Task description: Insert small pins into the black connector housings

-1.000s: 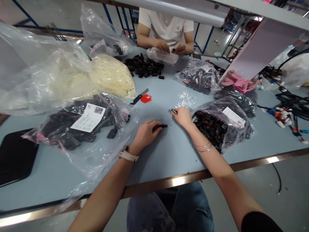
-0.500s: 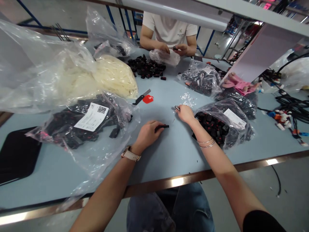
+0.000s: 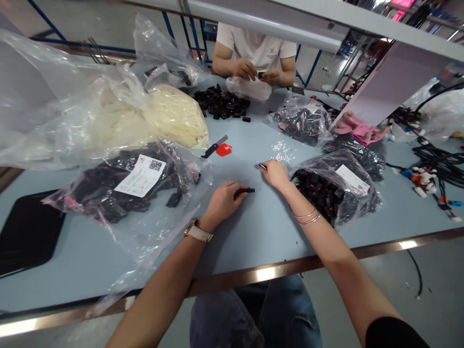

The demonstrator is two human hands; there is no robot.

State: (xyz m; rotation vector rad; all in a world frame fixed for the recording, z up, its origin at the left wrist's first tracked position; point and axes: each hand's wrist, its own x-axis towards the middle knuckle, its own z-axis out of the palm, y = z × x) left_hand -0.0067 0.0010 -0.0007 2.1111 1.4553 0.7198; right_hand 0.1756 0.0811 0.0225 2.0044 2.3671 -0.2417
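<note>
Held part: small black rectangular plastic connector, lying low over the pale blue tabletop, near the middle of the table and just in front of the person.
Left hand: fingers closed on the near end of the black connector; far end projects to the right. A watch with a light strap sits on the wrist.
Right hand: fingertips pinched on a small slim metal tool, its tip pointing left; hand apart from the connector. Two thin bangles sit on the forearm.
Small white parts: loose scatter on the tabletop, just beyond the right hand.
Right-side bag: clear plastic bag of black connectors with red details, bearing a white label, touching the right wrist area.
Left-side bag: clear plastic bag of black parts with a white QR label, just left of the left hand.
Cream bag: large clear bag of cream-white strips, behind the left-side bag.
Knife: black-handled blade beside a red piece, beyond the hands.
Loose pile: black connectors at the far side.
Co-worker: person in a white shirt opposite, both hands on a small part over a clear bag.
Far right: pink gloves; black cable bundles.
</note>
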